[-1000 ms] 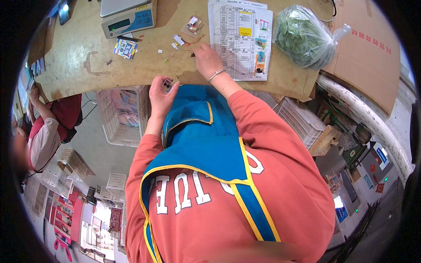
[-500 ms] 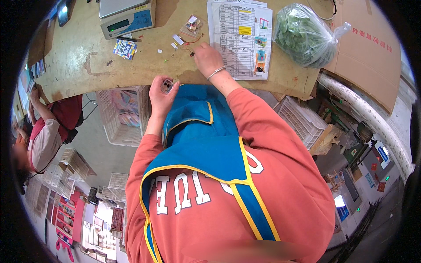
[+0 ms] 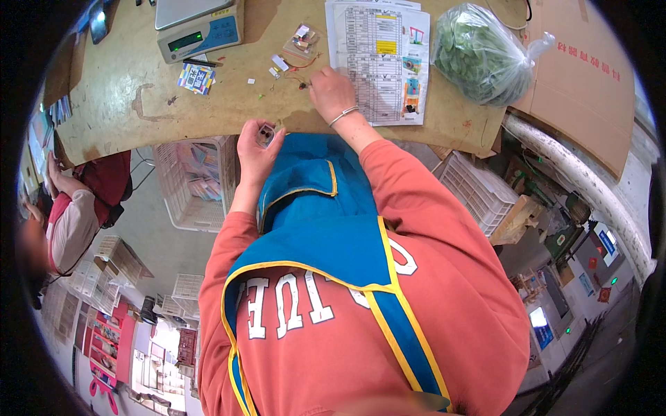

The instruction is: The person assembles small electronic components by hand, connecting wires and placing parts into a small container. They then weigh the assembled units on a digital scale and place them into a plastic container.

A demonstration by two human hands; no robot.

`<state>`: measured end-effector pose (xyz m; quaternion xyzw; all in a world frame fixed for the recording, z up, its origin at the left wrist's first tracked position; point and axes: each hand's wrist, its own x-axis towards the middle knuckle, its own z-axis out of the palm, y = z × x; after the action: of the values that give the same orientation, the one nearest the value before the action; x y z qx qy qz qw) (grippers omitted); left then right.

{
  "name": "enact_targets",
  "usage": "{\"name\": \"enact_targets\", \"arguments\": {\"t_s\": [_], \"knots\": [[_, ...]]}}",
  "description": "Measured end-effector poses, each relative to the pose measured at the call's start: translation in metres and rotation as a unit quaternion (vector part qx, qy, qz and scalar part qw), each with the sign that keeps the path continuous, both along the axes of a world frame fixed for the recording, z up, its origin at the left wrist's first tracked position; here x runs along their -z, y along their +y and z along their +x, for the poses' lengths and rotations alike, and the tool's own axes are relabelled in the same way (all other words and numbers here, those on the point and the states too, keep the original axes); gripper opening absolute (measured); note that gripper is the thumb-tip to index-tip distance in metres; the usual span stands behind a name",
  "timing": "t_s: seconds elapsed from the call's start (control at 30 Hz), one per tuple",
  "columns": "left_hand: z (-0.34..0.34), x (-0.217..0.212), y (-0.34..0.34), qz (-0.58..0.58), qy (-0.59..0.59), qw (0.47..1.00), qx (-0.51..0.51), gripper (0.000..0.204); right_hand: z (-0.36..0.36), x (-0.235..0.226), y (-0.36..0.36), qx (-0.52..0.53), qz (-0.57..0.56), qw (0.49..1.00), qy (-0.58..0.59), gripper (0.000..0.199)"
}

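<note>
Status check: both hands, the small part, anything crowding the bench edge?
Left hand pinching small part at table edge. Right hand fingertips down on bench beside printed sheet. Small bits scattered ahead, none blocking.

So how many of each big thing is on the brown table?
Weighing scale: 1
Printed paper sheet: 1
Clear bag of green bits: 1
Small colourful card: 1
Total: 4
The left hand holds a small part; the right hand rests by the sheet.
</note>
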<state>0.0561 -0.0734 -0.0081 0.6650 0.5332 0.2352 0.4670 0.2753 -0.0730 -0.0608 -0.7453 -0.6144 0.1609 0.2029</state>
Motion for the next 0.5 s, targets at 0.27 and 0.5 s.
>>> {"name": "enact_targets", "arguments": {"t_s": [0.27,0.5], "knots": [[0.002,-0.002,-0.001,-0.006,0.007,1.000,0.004,0.027,0.001,-0.002,-0.005,0.006,0.014,1.000,0.013,0.003],[0.004,-0.003,-0.002,-0.005,0.010,1.000,0.007,0.027,0.003,-0.002,-0.012,0.018,0.036,0.998,0.053,0.005]]}}
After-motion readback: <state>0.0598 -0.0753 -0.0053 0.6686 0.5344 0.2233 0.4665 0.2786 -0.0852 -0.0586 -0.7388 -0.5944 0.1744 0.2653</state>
